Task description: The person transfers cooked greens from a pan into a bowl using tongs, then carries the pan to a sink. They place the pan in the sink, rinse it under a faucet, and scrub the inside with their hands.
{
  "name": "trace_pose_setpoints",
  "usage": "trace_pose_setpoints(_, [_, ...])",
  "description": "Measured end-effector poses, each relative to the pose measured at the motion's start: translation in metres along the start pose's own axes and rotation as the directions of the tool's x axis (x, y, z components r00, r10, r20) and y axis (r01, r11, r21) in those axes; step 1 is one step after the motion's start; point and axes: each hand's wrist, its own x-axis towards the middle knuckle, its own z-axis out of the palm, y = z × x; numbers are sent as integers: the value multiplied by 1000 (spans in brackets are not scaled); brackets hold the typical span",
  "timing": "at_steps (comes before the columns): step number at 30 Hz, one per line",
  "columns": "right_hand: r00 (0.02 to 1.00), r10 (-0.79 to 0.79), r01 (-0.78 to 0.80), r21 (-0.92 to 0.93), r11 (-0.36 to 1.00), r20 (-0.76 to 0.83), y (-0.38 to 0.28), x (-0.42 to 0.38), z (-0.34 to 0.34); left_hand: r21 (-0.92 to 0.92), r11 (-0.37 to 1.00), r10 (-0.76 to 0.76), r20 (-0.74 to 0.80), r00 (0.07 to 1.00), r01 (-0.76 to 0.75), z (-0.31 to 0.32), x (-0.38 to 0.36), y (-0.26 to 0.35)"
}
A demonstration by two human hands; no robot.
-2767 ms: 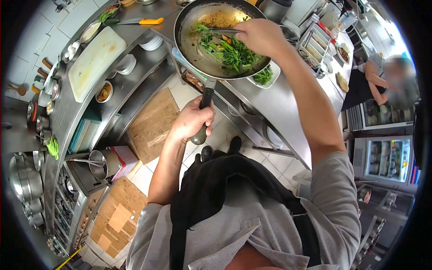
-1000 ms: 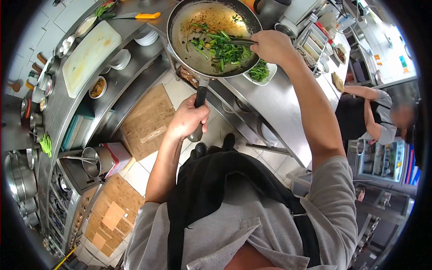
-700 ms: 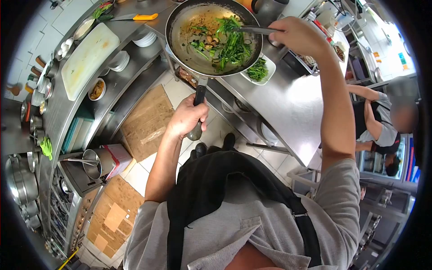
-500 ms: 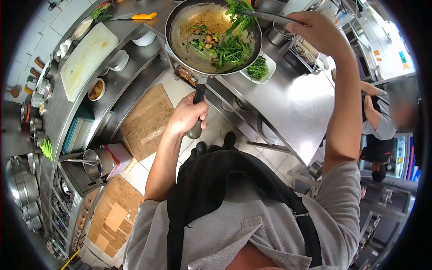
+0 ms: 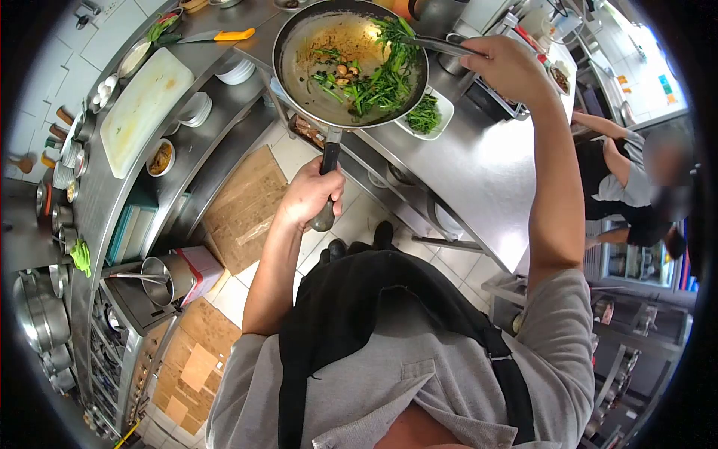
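Observation:
My left hand (image 5: 315,196) is wrapped round the black handle of a frying pan (image 5: 299,97), holding it up over the counter's edge. Inside the pan lie cooked leafy greens (image 5: 389,86), browned garlic-like pieces (image 5: 344,72) and oily brown bits. My right hand (image 5: 510,69) grips metal tongs (image 5: 441,45), whose tips reach to the greens at the pan's upper right rim. Just beyond the pan's lower right side, a white dish (image 5: 447,118) holds more of the same greens; the pan covers part of it.
A steel counter (image 5: 479,179) runs to the right. On the left counter are a white cutting board (image 5: 146,112) and a yellow-handled knife (image 5: 232,34). A bowl of food (image 5: 161,158) and stacked plates (image 5: 196,110) sit on the shelf below. Another person (image 5: 632,168) stands at far right.
My right hand and the tongs have come down slightly and to the left. The lifted clump of greens now lies lower, against the pan's rim. The person at right has shifted.

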Motion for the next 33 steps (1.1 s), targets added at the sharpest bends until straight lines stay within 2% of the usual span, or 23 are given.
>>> trace_pose_setpoints(3, [999, -32, 33, -40, 999, 5, 8, 2, -6, 0, 1000, -2, -6, 1000, 2, 0, 1, 1])
trace_pose_setpoints(5, [994, -79, 80, 19, 997, -80, 20, -1, -31, 10, 1000, -3, 1, 1000, 3, -1, 2, -1])
trace_pose_setpoints(6, [970, -113, 119, 15, 993, -215, 37, 1, -35, 9, 1000, 4, 1, 1000, -4, -2, 4, -2])
trace_pose_setpoints(7, [999, 31, -31, 8, 999, 41, 19, -3, -68, 9, 1000, 12, 0, 1000, -12, -2, 5, -3])
trace_pose_setpoints(9, [969, 245, -244, 41, 969, -30, -32, -29, -103, 6, 1000, 20, -14, 1000, -20, -2, 5, -2])
trace_pose_setpoints(10, [969, 246, -245, 40, 969, -27, -7, -26, -103, 3, 1000, 27, -27, 999, -27, -2, 4, -2])
trace_pose_setpoints(12, [995, 8, 15, 239, 971, -97, 65, -20, -100, 4, 1000, 30, -41, 999, -30, -5, 4, -2])
trace_pose_setpoints(15, [995, 65, -47, 230, 972, -70, 63, -37, -90, 10, 999, 39, -75, 996, -38, -8, 2, -1])
trace_pose_setpoints(16, [985, 166, -157, 164, 974, -43, 57, -43, -85, 8, 999, 38, -89, 995, -37, -8, 1, -1])
trace_pose_setpoints(17, [987, 112, -73, 302, 950, -112, 75, -46, -59, 7, 999, 38, -104, 994, -38, -10, 0, -2])
trace_pose_setpoints(18, [992, 123, -119, 91, 989, -38, 75, -48, -51, 3, 999, 39, -111, 993, -39, -12, 0, -2])
trace_pose_setpoints(19, [994, -2, 18, 146, 989, -106, 109, -48, -14, -7, 1000, 29, -107, 994, -30, -14, 1, -2])
trace_pose_setpoints(20, [977, 178, -172, -68, 983, 112, 91, -49, -6, -16, 1000, 19, -103, 995, -21, -16, 1, -3])
trace_pose_setpoints(21, [983, 127, -123, -32, 992, 131, 103, -49, 27, -19, 1000, 20, -107, 994, -22, -17, 0, -4])
trace_pose_setpoints(22, [978, 147, -128, -128, 983, 147, 99, -51, 54, -20, 999, 30, -107, 994, -32, -17, -1, -3])
trace_pose_setpoints(23, [989, 137, -131, -113, 985, 46, 111, -54, 96, -19, 999, 39, -104, 994, -41, -17, -2, -2])
trace_pose_setpoints(25, [969, 177, -127, -269, 955, 171, 78, -56, 112, -31, 999, 40, -98, 994, -44, -17, -3, -2])
trace_pose_setpoints(28, [960, 225, -176, -268, 947, 165, 63, -54, 102, -36, 997, 58, -96, 994, -61, -15, -6, 0])
trace_pose_setpoints(33, [971, 173, -122, -283, 951, 163, 52, -53, 75, -11, 998, 64, -87, 994, -65, -14, -8, 7])
